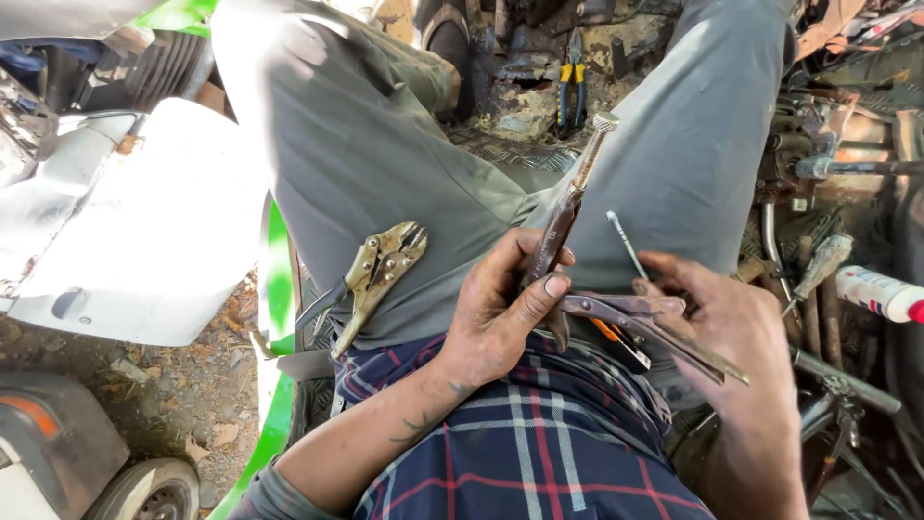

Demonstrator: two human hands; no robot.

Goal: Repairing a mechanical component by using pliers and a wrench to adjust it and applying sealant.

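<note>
Left hand point(500, 313) grips locking pliers point(568, 207); right hand point(717, 323) pinches thin metal pin point(626, 243). Second locking pliers point(380, 270) rests on left thigh.

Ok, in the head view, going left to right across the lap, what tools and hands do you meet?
Worn brass-coloured locking pliers lying on the grey trouser leg → left hand gripping dark locking pliers with a knurled screw end → thin metal rod → right hand → white spray can.

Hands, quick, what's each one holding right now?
Left hand: closed on the brown locking pliers.
Right hand: holds a thin metal rod, fingers on the pliers' lower handle.
</note>
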